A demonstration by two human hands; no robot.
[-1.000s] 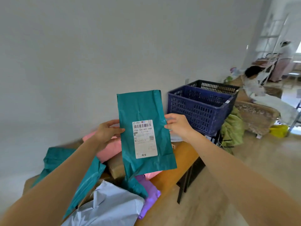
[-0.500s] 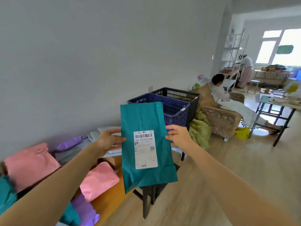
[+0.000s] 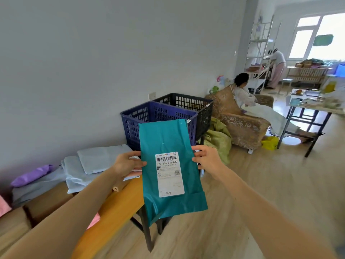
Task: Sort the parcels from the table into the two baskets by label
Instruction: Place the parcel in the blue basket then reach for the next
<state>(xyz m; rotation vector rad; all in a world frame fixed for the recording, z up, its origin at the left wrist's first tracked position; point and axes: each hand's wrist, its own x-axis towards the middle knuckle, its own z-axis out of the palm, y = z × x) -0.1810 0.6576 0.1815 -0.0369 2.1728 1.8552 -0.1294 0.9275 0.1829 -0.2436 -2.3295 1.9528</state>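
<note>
Location type: living room of a home, in use as a parcel-sorting area.

Domestic indicators:
- A patterned upholstered armchair [image 3: 242, 126] with a seated person [image 3: 242, 90].
- A wood-look plank floor [image 3: 261, 180].
- A large window [image 3: 317, 40] at the far end.
- An open shelving unit [image 3: 261, 42], with a standing person [image 3: 278, 66] beside it.
- A wall socket [image 3: 151, 95].

Sorting indicators:
- Soft mailer parcels [image 3: 100, 157] piled on the orange-topped table [image 3: 115, 208] along the wall.
- A blue basket [image 3: 134, 124] and a black basket [image 3: 203, 116] side by side at the table's far end.
</note>
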